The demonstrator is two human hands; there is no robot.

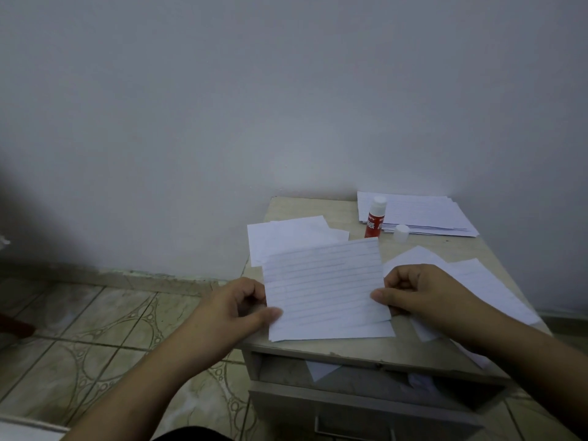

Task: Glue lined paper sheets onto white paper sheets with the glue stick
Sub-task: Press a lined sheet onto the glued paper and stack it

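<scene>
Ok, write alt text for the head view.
Two hands, left hand and right hand, pinch the side edges of a lined sheet over a white sheet on a small table. Behind stand an uncapped glue stick, its cap and a paper stack.

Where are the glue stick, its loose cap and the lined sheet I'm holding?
glue stick [374,218], head view, on the red label of its body.
loose cap [401,233], head view, on the cap's side.
lined sheet [324,281], head view, on the middle of its ruled face.
</scene>
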